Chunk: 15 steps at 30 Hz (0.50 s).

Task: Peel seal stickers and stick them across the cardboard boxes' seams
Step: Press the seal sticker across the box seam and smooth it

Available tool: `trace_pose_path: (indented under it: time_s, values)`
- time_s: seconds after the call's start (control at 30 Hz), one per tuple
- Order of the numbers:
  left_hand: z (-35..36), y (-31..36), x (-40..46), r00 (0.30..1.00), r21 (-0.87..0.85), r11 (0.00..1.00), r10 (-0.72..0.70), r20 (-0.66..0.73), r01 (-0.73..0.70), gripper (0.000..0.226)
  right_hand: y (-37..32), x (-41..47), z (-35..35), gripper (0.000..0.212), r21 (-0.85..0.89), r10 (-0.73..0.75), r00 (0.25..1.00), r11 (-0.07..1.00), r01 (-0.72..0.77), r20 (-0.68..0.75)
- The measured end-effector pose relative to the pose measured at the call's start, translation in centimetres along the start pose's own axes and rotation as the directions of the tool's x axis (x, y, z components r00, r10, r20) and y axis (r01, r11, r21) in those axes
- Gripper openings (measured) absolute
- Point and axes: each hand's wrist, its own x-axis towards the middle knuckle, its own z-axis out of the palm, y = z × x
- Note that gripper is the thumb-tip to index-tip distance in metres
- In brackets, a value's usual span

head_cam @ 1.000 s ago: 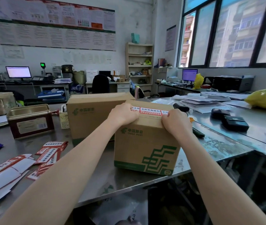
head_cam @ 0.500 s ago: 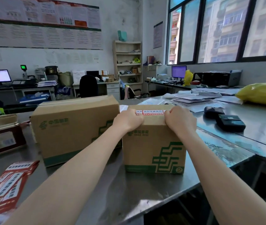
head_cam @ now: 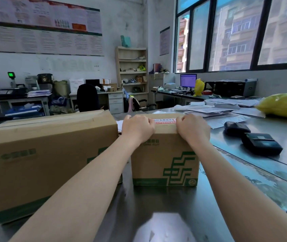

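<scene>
Both grips are curled down on the small box's top front edge, left hand [head_cam: 138, 127] and right hand [head_cam: 192, 128] pressing either end of the seal sticker [head_cam: 165, 121]. The small box [head_cam: 164, 161] sits mid-counter [head_cam: 156, 206], seemingly touching the larger box [head_cam: 43, 154].

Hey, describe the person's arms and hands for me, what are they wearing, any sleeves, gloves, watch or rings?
Both forearms are bare for as far as the picture shows them, with no sleeve edge in view. The left hand and the right hand wear no gloves. No watch, bracelet or band shows on either wrist, and no ring is visible on the parts of the fingers that can be seen.
</scene>
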Motion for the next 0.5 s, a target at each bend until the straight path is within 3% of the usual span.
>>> trace_pose_path:
  time_s: [0.27, 0.37, 0.43, 0.5]
  values:
    - [2.0, -1.3, 3.1, 1.000, 0.127, 0.992, -0.025, 0.019, 0.023, 0.036, -0.8, 2.2, 2.1, 0.033, -0.005, -0.023, 1.000, 1.000, 0.023, -0.011]
    - [1.8, -1.0, 2.9, 0.996, 0.055, 0.994, -0.093, 0.015, 0.092, 0.032, -1.1, 2.0, 2.0, 0.031, -0.063, -0.060, 0.998, 0.996, 0.061, 0.014]
    - [1.6, -0.9, 2.3, 0.992, -0.016, 0.993, -0.115, 0.046, 0.116, 0.034, -1.3, 1.8, 2.0, 0.032, -0.058, 0.002, 0.999, 0.998, 0.000, 0.038]
    - [1.0, -0.9, 1.8, 0.994, -0.056, 0.995, -0.072, 0.077, 0.077, 0.050, -1.7, 1.7, 1.7, 0.033, -0.133, 0.041, 0.997, 0.991, -0.031, 0.066]
